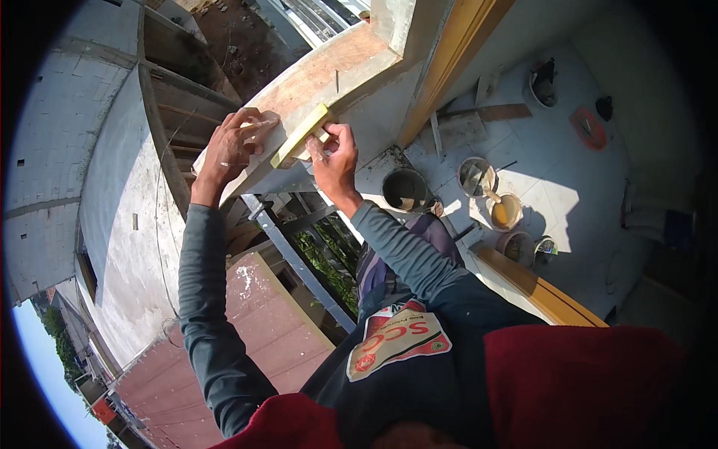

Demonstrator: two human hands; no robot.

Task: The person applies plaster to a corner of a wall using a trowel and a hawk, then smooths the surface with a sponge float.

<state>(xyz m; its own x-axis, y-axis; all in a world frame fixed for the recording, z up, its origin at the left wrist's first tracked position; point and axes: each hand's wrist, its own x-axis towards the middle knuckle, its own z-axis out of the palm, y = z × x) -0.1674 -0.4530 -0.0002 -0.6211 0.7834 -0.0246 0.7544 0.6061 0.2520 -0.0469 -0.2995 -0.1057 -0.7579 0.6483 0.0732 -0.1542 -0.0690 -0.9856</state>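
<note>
A pale ledge with a worn, plaster-smeared top curves along the outer side of the wall opening. Against its inner edge stands a yellow hand float, tilted, its long narrow side turned up. My right hand is closed round the float's handle at the back. To the left, my left hand is on the ledge's end, fingers curled and dusted white. A whitish bit shows by its fingertips; what it is I cannot make out. A nail stands on the ledge beyond the float.
On the tiled floor to the right are a dark bucket, a bucket of grey mix and a container with yellowish liquid. A wooden frame rises beside the ledge. Below left lies a reddish metal roof, past an open drop.
</note>
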